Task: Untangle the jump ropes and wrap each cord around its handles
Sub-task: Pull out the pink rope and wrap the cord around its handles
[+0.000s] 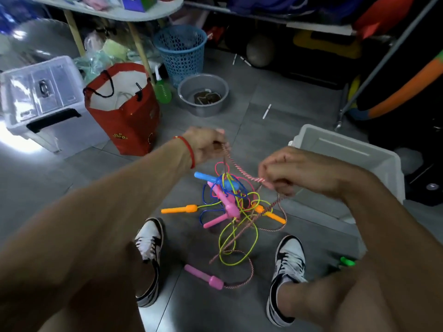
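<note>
A tangle of jump ropes [230,202] lies on the grey floor between my feet, with blue, pink and yellow-green cords and blue, pink and orange handles. My left hand [206,144] pinches a red-and-white twisted cord [239,168] and lifts it above the pile. My right hand [285,171] grips the same cord lower down, at the right. That cord runs down through the tangle to a pink handle [203,276] lying apart near my left shoe. An orange handle [178,209] sticks out to the left.
A white plastic bin [347,159] stands at the right. A red bag [124,109], a clear lidded box [40,92], a grey basin [203,94] and a blue basket [181,49] stand behind. A green handle [347,261] lies by my right shoe.
</note>
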